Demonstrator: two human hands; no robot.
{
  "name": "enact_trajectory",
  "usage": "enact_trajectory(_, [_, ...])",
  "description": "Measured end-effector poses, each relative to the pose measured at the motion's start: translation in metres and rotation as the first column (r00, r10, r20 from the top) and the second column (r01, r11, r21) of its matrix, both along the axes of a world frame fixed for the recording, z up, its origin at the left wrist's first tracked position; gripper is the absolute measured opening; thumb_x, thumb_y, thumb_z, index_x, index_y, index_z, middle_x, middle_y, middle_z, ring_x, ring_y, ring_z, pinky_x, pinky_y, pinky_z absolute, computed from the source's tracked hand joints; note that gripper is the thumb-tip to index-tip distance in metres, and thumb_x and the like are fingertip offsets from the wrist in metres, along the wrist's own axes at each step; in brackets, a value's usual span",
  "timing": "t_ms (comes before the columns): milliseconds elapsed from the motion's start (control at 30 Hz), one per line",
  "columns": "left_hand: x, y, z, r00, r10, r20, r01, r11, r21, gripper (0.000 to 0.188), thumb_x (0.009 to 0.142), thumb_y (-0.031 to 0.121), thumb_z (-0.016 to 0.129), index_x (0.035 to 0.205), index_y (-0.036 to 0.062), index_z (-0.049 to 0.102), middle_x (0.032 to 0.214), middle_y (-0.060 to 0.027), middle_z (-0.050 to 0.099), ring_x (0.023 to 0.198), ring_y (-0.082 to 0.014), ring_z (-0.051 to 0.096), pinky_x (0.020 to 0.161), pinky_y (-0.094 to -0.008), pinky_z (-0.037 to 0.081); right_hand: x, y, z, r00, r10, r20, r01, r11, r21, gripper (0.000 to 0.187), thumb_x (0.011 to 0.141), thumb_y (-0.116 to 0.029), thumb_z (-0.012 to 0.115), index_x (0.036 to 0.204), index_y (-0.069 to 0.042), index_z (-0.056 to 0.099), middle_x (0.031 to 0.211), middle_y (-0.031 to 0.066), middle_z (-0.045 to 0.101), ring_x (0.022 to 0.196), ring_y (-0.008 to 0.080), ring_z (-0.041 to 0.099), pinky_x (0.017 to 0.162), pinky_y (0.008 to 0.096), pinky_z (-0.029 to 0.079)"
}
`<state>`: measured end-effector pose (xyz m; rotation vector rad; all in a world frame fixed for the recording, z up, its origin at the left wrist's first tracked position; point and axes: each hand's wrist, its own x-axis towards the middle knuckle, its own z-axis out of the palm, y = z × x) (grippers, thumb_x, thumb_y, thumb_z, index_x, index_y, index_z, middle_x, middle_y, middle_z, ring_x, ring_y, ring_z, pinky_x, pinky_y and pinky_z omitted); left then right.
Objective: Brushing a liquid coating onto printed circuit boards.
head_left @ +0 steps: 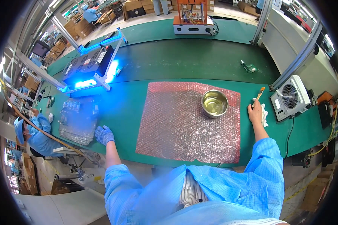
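My right hand [255,111] is closed around the handle of a small brush [260,92], its bristles pointing away from me. Beside that hand a crumpled white cloth [264,115] lies on the green table mat. My left hand [104,135], in a blue glove, rests on the mat near a clear plastic tray [78,129] with small parts in it; its fingers look spread and nothing shows in them. Between my hands lies a pink sheet of bubble wrap [176,123]. A round metal bowl [214,104] with yellowish liquid stands on its right part.
A fan unit [291,96] stands at the right edge. A green circuit board [248,67] lies on the dark belt beyond the mat. At the left, a rack with blue lights [87,83] carries a black fan box [90,62]. Another person [41,131] sits at far left.
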<state>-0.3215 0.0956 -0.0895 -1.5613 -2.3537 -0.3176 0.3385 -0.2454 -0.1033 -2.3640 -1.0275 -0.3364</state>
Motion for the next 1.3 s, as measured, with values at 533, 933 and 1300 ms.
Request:
enact_trajectory(533, [-0.001, 0.0, -0.001, 1.0, -0.018, -0.017, 0.019, 0.999, 0.046, 0.036, 0.088, 0.036, 0.045, 0.108, 0.0077, 0.055, 0.109, -0.0142, 0.055, 0.103, -0.0302, 0.052, 0.081, -0.0449, 0.043, 0.001, 0.001, -0.002, 1.0, -0.006, -0.019, 0.006, 1.0, -0.002, 0.041, 0.08, -0.018, 0.057, 0.115, 0.0, 0.048, 0.109, 0.0213, 0.055, 0.101, 0.0367, 0.053, 0.087, 0.0406, 0.043])
enact_trajectory(933, [0.004, -0.003, 0.007, 1.0, -0.01, 0.011, 0.011, 1.0, -0.011, 0.038, 0.089, 0.036, 0.044, 0.11, 0.0072, 0.055, 0.113, -0.0148, 0.054, 0.105, -0.0302, 0.051, 0.084, -0.0446, 0.042, -0.001, 0.001, 0.0, 0.998, 0.001, 0.055, -0.002, 1.0, 0.017, 0.037, 0.078, -0.017, 0.057, 0.111, 0.0, 0.05, 0.097, 0.0173, 0.055, 0.09, 0.0333, 0.054, 0.079, 0.0408, 0.044])
enact_trajectory(1300, [0.005, -0.003, 0.007, 1.0, 0.008, 0.01, -0.007, 1.0, -0.022, 0.04, 0.089, 0.037, 0.043, 0.114, 0.0078, 0.054, 0.116, -0.0144, 0.053, 0.107, -0.0304, 0.05, 0.086, -0.0446, 0.042, -0.003, 0.001, 0.006, 0.999, -0.006, -0.052, 0.005, 1.0, -0.021, 0.04, 0.08, -0.017, 0.056, 0.115, 0.0, 0.048, 0.107, 0.0206, 0.055, 0.099, 0.0364, 0.053, 0.086, 0.0402, 0.043])
